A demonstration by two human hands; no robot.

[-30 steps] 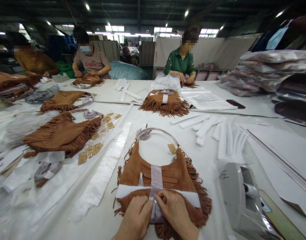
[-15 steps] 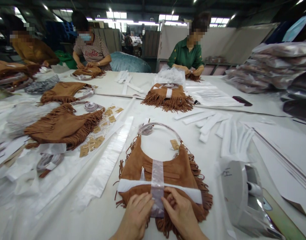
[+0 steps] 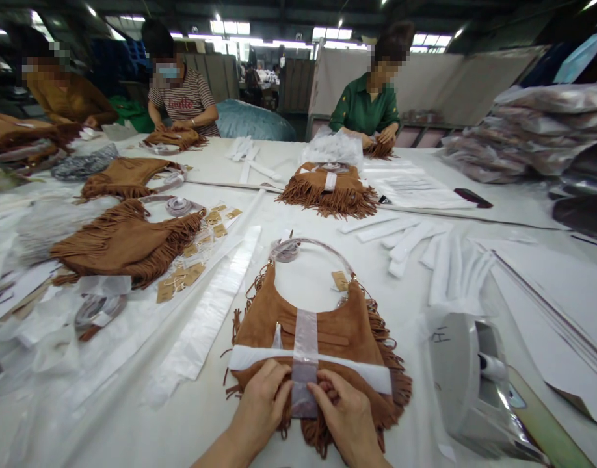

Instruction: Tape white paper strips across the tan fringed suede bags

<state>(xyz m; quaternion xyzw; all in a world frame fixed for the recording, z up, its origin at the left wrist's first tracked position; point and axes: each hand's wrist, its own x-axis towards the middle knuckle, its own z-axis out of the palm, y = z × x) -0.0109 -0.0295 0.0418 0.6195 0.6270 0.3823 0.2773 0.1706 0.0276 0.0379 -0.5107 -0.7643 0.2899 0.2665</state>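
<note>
A brown suede fringed handbag point(image 3: 266, 318) lies flat in front of me, its curved handle point(image 3: 322, 244) wrapped in film. Across its body runs a white padding strip point(image 3: 369, 376). Over that, a see-through plastic strip point(image 3: 305, 338) goes down the middle to the lower edge. My left hand point(image 3: 262, 400) has thumb and fingers pinched at the plastic strip's left edge. On its right edge, my right hand point(image 3: 346, 409) is pinched with curled fingers. The fingertips hide parts of the strip's edges. A tan tag point(image 3: 339, 281) rests beside the handle.
More fringed bags point(image 3: 127, 240) lie left and a wrapped bag point(image 3: 328, 185) stands ahead. Tan tags point(image 3: 181, 279) and white strips point(image 3: 420, 237) are spread about. A grey device point(image 3: 457, 374) sits at right. Bagged goods point(image 3: 547, 130) are stacked behind. Co-workers point(image 3: 371, 107) work across the table.
My left hand has slid up along the strip, its flat fingers now drawn into a pinch. My right hand has shifted slightly left and down along the other edge.
</note>
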